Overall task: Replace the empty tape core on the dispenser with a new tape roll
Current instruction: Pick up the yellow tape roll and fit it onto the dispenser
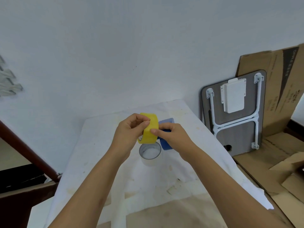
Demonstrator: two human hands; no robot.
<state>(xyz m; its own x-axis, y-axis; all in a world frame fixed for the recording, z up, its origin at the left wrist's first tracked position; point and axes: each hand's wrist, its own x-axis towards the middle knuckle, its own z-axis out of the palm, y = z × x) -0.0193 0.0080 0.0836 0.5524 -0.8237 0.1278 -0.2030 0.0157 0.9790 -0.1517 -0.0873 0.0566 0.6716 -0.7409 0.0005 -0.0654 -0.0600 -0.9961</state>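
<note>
The white-covered surface (189,170) lies under my arms. Above it, my right hand (174,135) grips the blue dispenser (166,145), thumb pressed on the yellow tape roll (150,129) mounted on it. My left hand (130,129) pinches the roll's edge. The empty core (150,152) stands below.

Single head-worn wide-angle view, looking forward and down from close above the cloth-covered table (102,162), toward the wall (115,55).
</note>
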